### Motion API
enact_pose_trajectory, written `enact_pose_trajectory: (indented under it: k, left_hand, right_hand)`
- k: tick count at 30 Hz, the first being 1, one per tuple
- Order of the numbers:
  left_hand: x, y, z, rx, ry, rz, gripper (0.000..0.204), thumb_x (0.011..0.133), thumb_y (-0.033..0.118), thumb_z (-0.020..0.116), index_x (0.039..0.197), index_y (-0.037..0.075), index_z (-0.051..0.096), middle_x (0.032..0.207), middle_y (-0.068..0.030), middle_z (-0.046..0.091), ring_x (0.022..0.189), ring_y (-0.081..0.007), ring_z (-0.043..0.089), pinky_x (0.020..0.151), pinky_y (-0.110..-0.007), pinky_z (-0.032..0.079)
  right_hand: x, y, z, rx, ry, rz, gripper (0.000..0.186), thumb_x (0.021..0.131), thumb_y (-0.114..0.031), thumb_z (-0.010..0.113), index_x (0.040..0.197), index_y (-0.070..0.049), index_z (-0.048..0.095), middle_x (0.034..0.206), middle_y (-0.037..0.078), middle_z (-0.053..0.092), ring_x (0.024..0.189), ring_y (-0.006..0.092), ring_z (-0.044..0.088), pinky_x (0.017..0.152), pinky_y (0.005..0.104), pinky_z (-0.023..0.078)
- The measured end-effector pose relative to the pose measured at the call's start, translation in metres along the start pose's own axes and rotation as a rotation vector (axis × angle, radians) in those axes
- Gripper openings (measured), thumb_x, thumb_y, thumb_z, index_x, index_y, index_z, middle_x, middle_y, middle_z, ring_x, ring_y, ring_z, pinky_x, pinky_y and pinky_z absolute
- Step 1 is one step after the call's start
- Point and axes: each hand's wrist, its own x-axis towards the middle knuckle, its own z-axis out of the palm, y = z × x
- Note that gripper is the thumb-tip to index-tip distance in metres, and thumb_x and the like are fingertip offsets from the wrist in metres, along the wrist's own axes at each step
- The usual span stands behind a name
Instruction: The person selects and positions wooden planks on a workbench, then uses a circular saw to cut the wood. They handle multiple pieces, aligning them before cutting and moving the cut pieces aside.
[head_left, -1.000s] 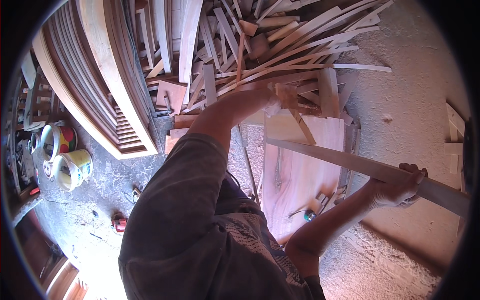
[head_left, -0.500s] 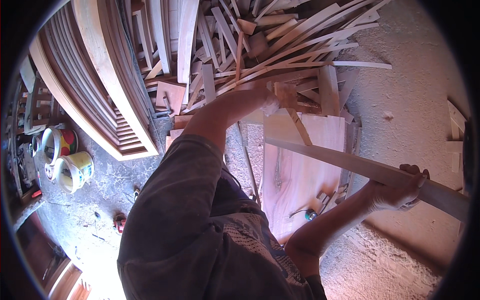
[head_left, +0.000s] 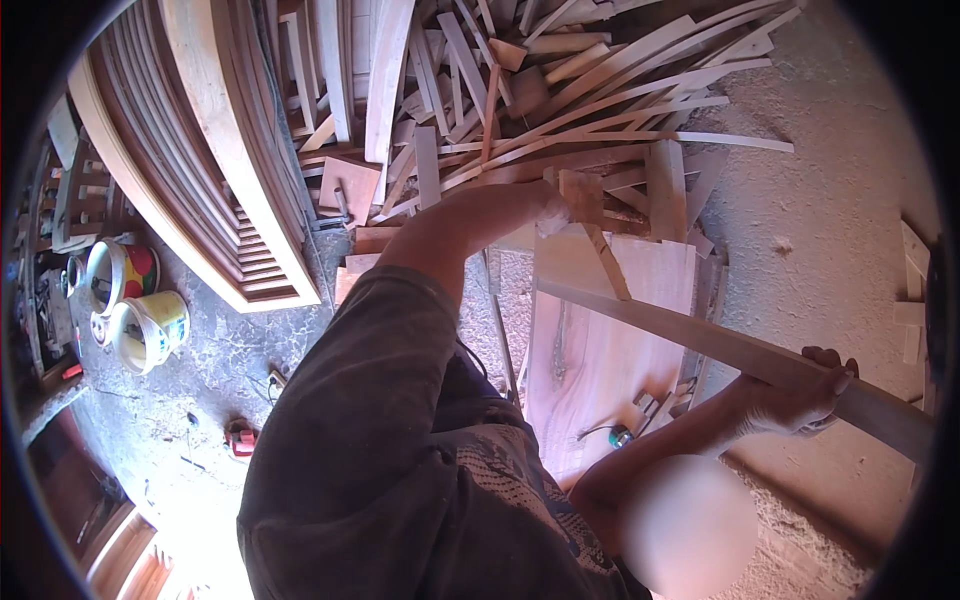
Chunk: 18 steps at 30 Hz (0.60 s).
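Observation:
My right hand (head_left: 800,400) is wrapped around a long, straight wooden beam (head_left: 690,337), gripping it toward its right end. The beam slants across a broad pale wooden board (head_left: 610,350), its far-left end over that board. Farther up, my left hand (head_left: 552,212) is closed at the edge of a pale wedge-shaped piece (head_left: 565,255), beside a brown wooden block (head_left: 580,195). What its fingers hold is hard to make out. A narrow light strip (head_left: 608,262) runs from near that block down to the beam. A round blur covers part of the view by my right arm.
Behind my hands lies a heap of wooden offcuts (head_left: 560,120). Curved wooden frames (head_left: 215,150) lean at the upper left. Two buckets (head_left: 150,335) and a red tool (head_left: 240,438) stand on the left floor. A small green-tipped tool (head_left: 620,436) lies on the board. Sawdust covers the floor (head_left: 790,220) at right.
The view has shifted slightly, so most things sit a little lower and to the right. Both hands keep their places on the wood. A round blur has appeared near my right arm.

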Motion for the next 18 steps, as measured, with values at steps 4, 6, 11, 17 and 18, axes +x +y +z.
enact_pose_trajectory:
  k: [4,6,11,17,18]
  left_hand:
    - [0.004,-0.01,0.009,0.034,0.012,-0.007,0.037,0.081,0.031,0.069,0.112,0.01,0.07,0.111,-0.008,0.069,0.107,-0.0276,0.063,0.088,-0.04,0.051]
    - [0.004,-0.011,0.011,0.029,0.015,-0.01,0.037,0.08,0.031,0.069,0.111,0.01,0.07,0.11,-0.008,0.069,0.107,-0.0278,0.063,0.087,-0.041,0.051]
    - [-0.007,-0.01,0.026,0.033,-0.038,-0.021,0.036,0.08,0.03,0.069,0.111,0.011,0.07,0.11,-0.0083,0.069,0.106,-0.0282,0.063,0.086,-0.041,0.051]
    - [-0.029,-0.007,0.051,-0.01,-0.046,-0.019,0.035,0.079,0.029,0.07,0.11,0.012,0.07,0.109,-0.0086,0.069,0.104,-0.0287,0.064,0.084,-0.042,0.051]
    - [-0.031,-0.008,0.053,-0.032,-0.038,-0.024,0.035,0.078,0.029,0.07,0.11,0.013,0.07,0.109,-0.0086,0.069,0.104,-0.0287,0.064,0.084,-0.042,0.051]
  right_hand:
    - [0.005,0.006,-0.001,0.121,-0.062,-0.081,0.031,0.084,-0.027,0.064,0.092,0.002,0.06,0.068,0.007,0.055,0.066,0.0174,0.054,0.061,0.031,0.042]
    - [0.0,0.001,0.004,0.12,-0.008,-0.051,0.031,0.084,-0.028,0.064,0.091,0.002,0.06,0.068,0.007,0.054,0.065,0.0174,0.054,0.061,0.0312,0.042]
    - [0.001,0.004,0.002,0.041,-0.022,-0.027,0.049,0.084,-0.036,0.062,0.104,0.007,0.052,0.07,0.007,0.055,0.07,0.0175,0.054,0.065,0.033,0.041]
    - [0.003,0.002,0.001,0.119,-0.006,-0.04,0.034,0.086,-0.031,0.062,0.083,0.001,0.054,0.066,0.009,0.052,0.065,0.0182,0.051,0.061,0.0325,0.039]
    - [0.003,0.001,0.002,0.141,0.008,-0.045,0.031,0.086,-0.029,0.062,0.072,-0.002,0.056,0.064,0.009,0.051,0.062,0.0183,0.05,0.06,0.0325,0.038]
